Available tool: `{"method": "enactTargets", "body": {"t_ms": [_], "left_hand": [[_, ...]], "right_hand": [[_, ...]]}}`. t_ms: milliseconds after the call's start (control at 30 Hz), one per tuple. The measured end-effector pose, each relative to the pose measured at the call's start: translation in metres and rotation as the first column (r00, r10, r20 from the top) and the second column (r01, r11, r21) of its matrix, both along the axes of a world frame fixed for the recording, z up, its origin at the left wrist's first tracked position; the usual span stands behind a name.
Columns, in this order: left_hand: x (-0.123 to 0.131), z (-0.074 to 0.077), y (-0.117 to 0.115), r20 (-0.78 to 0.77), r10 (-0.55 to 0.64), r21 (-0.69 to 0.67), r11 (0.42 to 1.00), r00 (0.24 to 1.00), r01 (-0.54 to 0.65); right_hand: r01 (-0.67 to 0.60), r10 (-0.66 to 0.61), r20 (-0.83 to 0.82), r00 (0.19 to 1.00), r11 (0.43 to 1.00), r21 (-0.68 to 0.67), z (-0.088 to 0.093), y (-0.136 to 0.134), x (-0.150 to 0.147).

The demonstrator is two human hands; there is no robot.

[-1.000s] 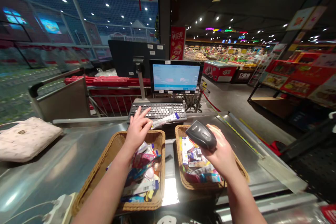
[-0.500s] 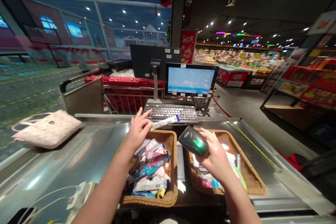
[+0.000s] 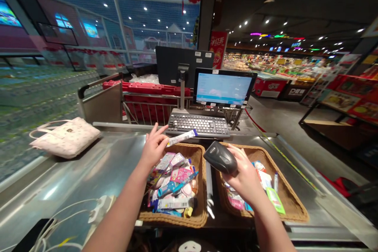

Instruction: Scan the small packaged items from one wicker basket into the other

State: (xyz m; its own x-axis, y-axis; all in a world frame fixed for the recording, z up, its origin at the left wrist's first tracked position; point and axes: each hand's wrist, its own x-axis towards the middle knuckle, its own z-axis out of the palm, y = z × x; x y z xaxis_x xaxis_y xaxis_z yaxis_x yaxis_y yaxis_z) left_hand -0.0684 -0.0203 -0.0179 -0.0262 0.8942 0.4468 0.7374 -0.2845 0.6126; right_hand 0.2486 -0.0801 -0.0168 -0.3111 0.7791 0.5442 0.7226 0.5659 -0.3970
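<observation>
Pinched in my left hand [image 3: 154,145] is a slim white packet with a blue end [image 3: 183,137], held just in front of the keyboard [image 3: 198,124]. Below it stands the left wicker basket [image 3: 202,189], heaped with small packaged items [image 3: 177,187]. My right hand [image 3: 243,171] is wrapped around a black barcode scanner [image 3: 220,157], whose nose points left between the two baskets. Under that hand is the right wicker basket [image 3: 291,193], holding fewer packages, among them a green-edged one [image 3: 274,200]. My right palm and forearm hide part of its contents.
A lit monitor [image 3: 223,88] stands behind the keyboard, beside a second screen [image 3: 183,65] turned away. On the metal counter [image 3: 118,157] lie a pale handbag [image 3: 66,138], a white power strip [image 3: 102,212] with cables, and a dark phone-like object [image 3: 34,236]. Shopping carts [image 3: 147,112] stand beyond.
The green light on the scanner has gone out. The view has swung slightly left, so everything sits further right. Both hands keep their holds on the packet and the scanner.
</observation>
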Motion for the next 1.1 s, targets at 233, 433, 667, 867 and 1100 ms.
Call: {"method": "enactTargets", "body": {"t_ms": [233,433,667,867,1100], "left_hand": [[-0.026,-0.038,-0.004,-0.022,0.073,-0.076,0.994,0.997,-0.074],[-0.042,-0.066,-0.016,-0.027,0.186,-0.140,0.972,0.982,-0.188],[-0.050,-0.094,-0.033,-0.103,0.405,-0.215,0.883,0.909,-0.418],[-0.047,-0.110,-0.046,-0.290,0.450,-0.231,0.824,0.845,-0.518],[-0.041,-0.110,-0.053,-0.433,0.367,-0.165,0.866,0.824,-0.472]], "right_hand": [[-0.012,0.013,0.014,1.000,0.998,-0.054,-0.002,0.003,-0.011],[-0.063,0.062,-0.007,0.998,0.996,-0.057,-0.003,0.007,-0.022],[-0.097,0.099,0.016,0.995,0.991,-0.092,-0.006,0.009,-0.036],[-0.147,0.150,0.016,0.989,0.982,-0.117,-0.010,0.012,-0.046],[-0.134,0.138,0.022,0.990,0.980,-0.149,-0.013,0.012,-0.048]]}}
